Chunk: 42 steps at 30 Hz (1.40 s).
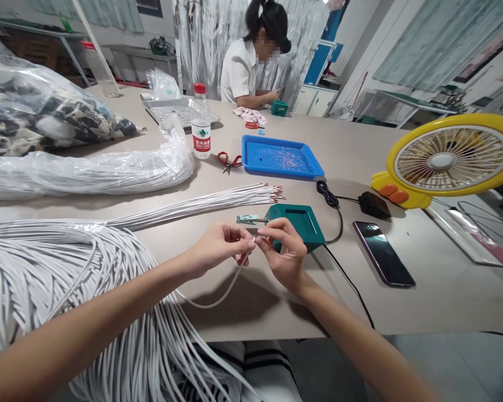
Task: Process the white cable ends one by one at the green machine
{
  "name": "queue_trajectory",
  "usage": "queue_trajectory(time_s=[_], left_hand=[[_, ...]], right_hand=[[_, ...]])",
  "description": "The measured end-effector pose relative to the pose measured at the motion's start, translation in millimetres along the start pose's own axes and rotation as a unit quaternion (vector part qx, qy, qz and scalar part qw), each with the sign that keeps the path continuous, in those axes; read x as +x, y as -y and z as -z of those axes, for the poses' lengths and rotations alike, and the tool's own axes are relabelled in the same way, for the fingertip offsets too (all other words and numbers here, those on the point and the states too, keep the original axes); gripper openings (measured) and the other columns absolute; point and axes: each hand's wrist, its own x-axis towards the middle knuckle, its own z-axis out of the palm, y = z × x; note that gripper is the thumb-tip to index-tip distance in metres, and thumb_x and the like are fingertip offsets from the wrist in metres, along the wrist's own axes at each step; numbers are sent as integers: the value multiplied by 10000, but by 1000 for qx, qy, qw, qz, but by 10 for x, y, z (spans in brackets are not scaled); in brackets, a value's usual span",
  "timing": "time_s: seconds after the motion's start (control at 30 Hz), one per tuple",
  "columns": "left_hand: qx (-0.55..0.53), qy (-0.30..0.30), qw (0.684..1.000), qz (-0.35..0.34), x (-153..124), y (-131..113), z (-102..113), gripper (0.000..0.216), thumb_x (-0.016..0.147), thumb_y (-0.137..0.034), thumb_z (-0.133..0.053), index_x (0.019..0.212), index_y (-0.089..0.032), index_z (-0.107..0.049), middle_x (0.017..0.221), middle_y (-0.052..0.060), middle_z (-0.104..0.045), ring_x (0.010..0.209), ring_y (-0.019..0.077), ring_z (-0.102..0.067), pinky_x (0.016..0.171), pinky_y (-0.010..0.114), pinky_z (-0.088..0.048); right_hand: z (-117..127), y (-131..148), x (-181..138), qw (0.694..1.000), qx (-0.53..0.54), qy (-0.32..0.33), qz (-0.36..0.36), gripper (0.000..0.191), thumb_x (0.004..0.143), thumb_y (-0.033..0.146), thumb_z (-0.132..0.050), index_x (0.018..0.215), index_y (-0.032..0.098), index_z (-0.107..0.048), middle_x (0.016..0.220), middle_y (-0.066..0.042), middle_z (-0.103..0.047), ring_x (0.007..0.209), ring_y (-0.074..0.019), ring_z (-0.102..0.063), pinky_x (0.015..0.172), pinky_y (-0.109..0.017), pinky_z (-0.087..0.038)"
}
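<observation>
My left hand (226, 243) pinches a white cable (230, 285) close to its end, and the cable hangs down in a loop toward the left. Fingertips of my right hand (285, 248) close on the same cable end, touching or almost touching the left fingers. The very tip is too small to make out. Just behind my hands stands a green box-shaped device (297, 220) with a small clip-like part (247, 219) on its left side. A large bundle of white cables (109, 290) spreads over the table and its edge at left.
Cables with reddish ends (218, 198) lie behind my left hand. Farther back are red-handled snips (229, 161), a blue tray (283, 157) with small scraps and a water bottle (200, 123). A phone (383, 254) and yellow fan (448, 159) stand at right. Another person (245, 70) works across the table.
</observation>
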Motion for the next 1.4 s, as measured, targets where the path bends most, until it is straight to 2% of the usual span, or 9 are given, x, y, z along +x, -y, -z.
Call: queue_trajectory(time_s=[0.23,0.5,0.6,0.67,0.8,0.9,1.03,1.23,1.4], left_hand=[[7,-2,1000,-9,-8,4,5,281,732,-352,-730,702,-95,-621,593,8,-575,535,95,-553,555,223,-458],[18,-5,1000,-17,1,10,9,289,722,-367,-739,700,-103,-624,565,-5,-552,521,84,-513,577,233,-474],[16,-13,1000,-16,6,22,18,282,719,-360,-741,692,-105,-625,544,-11,-544,516,89,-521,578,238,-473],[15,-10,1000,-19,7,27,24,277,722,-354,-737,686,-104,-624,563,-7,-556,519,89,-524,572,239,-465],[19,-3,1000,-21,5,22,23,275,726,-349,-732,670,-104,-621,583,-2,-561,532,89,-522,565,236,-447],[22,-6,1000,-11,4,10,13,285,701,-352,-753,660,-102,-622,592,-1,-559,542,92,-533,554,230,-431],[26,-21,999,-3,3,-9,0,291,654,-345,-788,657,-99,-633,587,1,-571,537,94,-539,544,222,-423],[44,-46,998,5,4,-25,-10,306,678,-368,-768,676,-92,-636,589,10,-582,538,92,-536,545,217,-420],[45,-33,998,-10,11,-9,-5,287,708,-352,-744,681,-91,-627,580,3,-563,535,85,-511,544,215,-410]], right_hand=[[-5,-17,-18,1000,8,-2,0,131,789,166,-665,890,248,-675,813,-22,-564,660,-127,-516,541,-274,-456],[7,35,13,999,30,11,-23,16,789,205,-643,798,219,-641,797,-29,-557,656,-129,-508,533,-269,-446],[16,54,23,988,116,25,-97,80,835,265,-586,864,212,-638,870,-50,-548,753,-151,-536,562,-268,-473],[18,53,33,966,197,40,-160,161,857,330,-553,910,207,-644,910,-59,-536,771,-153,-538,525,-249,-467],[17,56,67,921,292,87,-241,197,826,374,-600,864,191,-662,858,-36,-534,651,-112,-511,469,-228,-408],[17,85,99,915,289,92,-265,166,779,341,-668,752,178,-651,782,-7,-541,534,-69,-449,468,-233,-370],[15,112,133,917,269,90,-279,199,750,321,-701,654,164,-625,696,3,-545,506,-65,-420,472,-235,-341],[1,72,117,902,277,97,-317,225,760,342,-689,673,155,-597,667,7,-515,508,-71,-424,478,-231,-336],[14,96,100,915,257,149,-274,225,812,362,-610,721,172,-531,726,8,-494,538,-77,-434,509,-239,-358]])
